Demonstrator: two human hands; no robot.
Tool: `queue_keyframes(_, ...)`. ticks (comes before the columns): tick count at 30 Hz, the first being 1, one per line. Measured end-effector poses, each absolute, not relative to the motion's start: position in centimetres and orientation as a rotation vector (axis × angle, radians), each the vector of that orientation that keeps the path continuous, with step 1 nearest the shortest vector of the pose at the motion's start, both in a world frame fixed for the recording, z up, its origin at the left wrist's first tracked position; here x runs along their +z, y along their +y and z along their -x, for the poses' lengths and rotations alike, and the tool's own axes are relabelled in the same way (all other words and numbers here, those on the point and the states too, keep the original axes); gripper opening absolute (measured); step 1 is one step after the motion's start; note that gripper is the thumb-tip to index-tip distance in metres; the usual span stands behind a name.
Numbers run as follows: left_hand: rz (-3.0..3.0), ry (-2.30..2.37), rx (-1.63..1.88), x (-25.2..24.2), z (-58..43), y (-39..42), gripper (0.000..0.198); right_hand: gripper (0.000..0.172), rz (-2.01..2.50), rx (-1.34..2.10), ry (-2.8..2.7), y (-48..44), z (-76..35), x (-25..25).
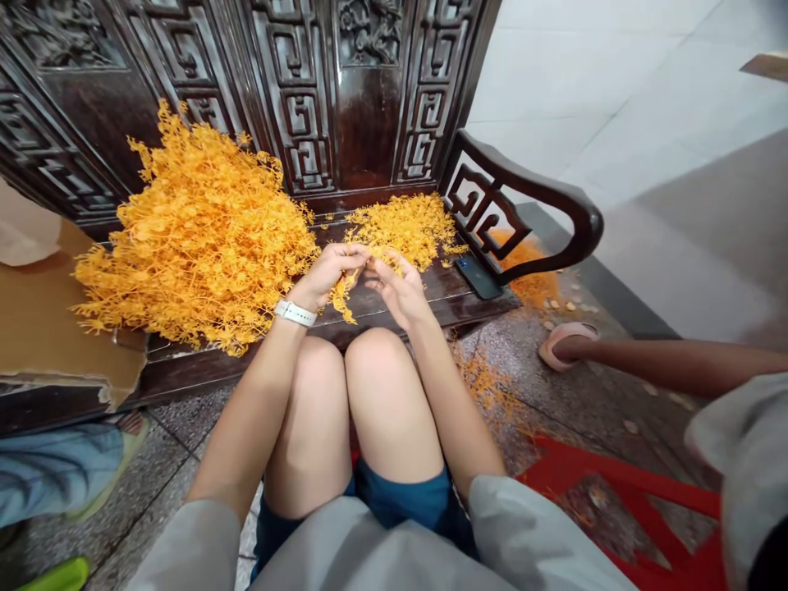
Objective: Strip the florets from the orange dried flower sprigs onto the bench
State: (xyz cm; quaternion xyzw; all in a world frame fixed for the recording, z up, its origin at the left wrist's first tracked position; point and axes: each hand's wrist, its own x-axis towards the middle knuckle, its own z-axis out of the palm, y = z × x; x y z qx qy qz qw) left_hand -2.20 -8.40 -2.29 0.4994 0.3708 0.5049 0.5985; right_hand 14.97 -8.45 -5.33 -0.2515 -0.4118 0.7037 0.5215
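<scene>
Both my hands meet in front of me at the edge of a dark wooden bench point(382, 308). A yellow-orange sprig point(341, 302), which looks like a plastic flower piece, hangs between them. My left hand point(326, 275), with a white watch on its wrist, pinches the sprig near its top. Fingertips of my right hand point(399, 286) are closed at the same spot, by small yellow bits; the exact grip is partly hidden. To the left rises a big heap of branching orange sprigs point(209, 238). Just behind my right hand lies a lower pile of small loose yellow pieces point(406, 226).
A phone point(478, 277) lies by the bench's carved armrest point(554, 193). Cardboard point(92, 328) stands at left. Orange scraps point(489, 382) litter the floor near a red stool point(621, 484). Other people's legs show: jeans point(61, 468) at left, a pink slipper point(570, 343) at right.
</scene>
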Motion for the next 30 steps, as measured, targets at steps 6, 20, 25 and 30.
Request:
queue_keyframes(6, -1.633, 1.433, 1.621, -3.8, 2.8, -7.5, 0.015, 0.057, 0.728, 1.864, -1.181, -10.6, -15.2, -3.9)
queue_keyframes(20, -1.514, 1.326, 1.8, -1.3, 0.2, -8.8, 0.025, 0.063, 0.677, 2.195, -0.979, -17.8, -15.2, -0.3)
queue_keyframes(25, -1.444, 1.303, 1.869, 0.0, -0.1, -10.1, 0.026, 0.066, 0.522, 2.335, -0.81, -20.3, -14.0, 0.4)
queue_keyframes(30, -1.368, 1.182, 1.878, 0.5, -0.7, -10.2, 0.026, 0.065, 0.282, 2.536, -0.669, -21.8, -15.2, 1.1)
